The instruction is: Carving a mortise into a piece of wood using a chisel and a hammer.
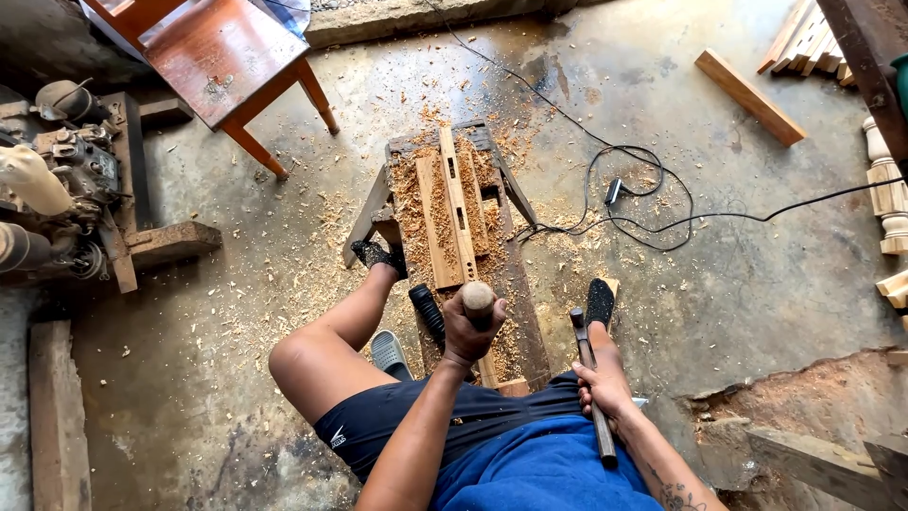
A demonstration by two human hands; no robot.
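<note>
bare floor right of bench, cable there, chair left

Rough wooden plank, matt concrete floor

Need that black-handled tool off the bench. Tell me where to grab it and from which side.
Grip the black-handled tool by its ribbed grip, coming from the left, beside the left knee. The grip end points toward the person and lies bare; its working end is hidden behind the left hand, which holds a wooden handle.
</note>
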